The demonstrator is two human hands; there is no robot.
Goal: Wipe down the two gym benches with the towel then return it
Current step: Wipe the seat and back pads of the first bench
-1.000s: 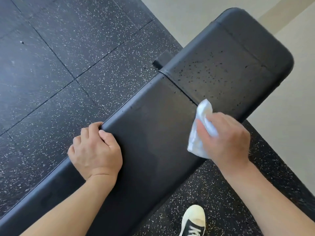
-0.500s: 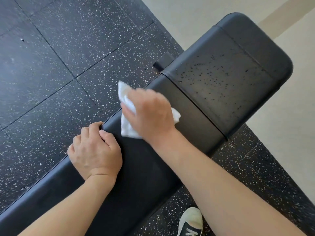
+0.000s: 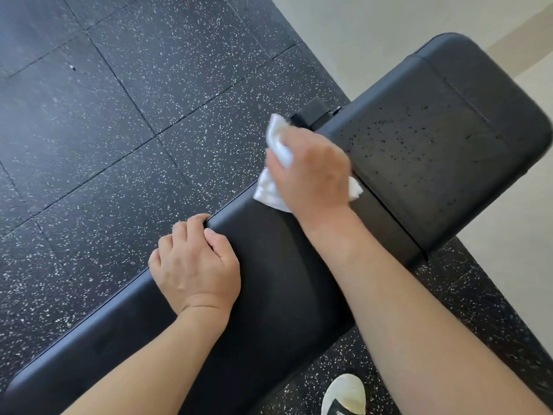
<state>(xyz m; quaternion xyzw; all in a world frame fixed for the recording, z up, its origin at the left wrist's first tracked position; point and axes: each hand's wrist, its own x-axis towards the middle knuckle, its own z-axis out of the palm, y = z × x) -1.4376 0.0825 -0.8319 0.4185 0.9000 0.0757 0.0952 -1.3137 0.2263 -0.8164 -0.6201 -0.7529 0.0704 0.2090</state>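
A black padded gym bench point(image 3: 269, 295) runs diagonally from the lower left to the upper right, in two pads with a seam between them. The far pad point(image 3: 434, 151) is speckled with small dark droplets. My right hand point(image 3: 311, 172) holds a crumpled white towel point(image 3: 269, 193) and presses it on the bench's left edge by the seam. My left hand point(image 3: 194, 262) rests on the near pad's left edge, its fingers curled over the rim. Only one bench is in view.
Black rubber floor tiles point(image 3: 119, 130) with white flecks surround the bench. A pale hard floor point(image 3: 374, 31) begins at the upper right. A black bracket point(image 3: 311, 112) sticks out beside the seam. The toe of a white and black shoe point(image 3: 344, 396) shows at the bottom.
My right hand swept the towel from the bench's right edge across to its left edge, then slid up toward the seam. My left hand kept its grip on the rim.
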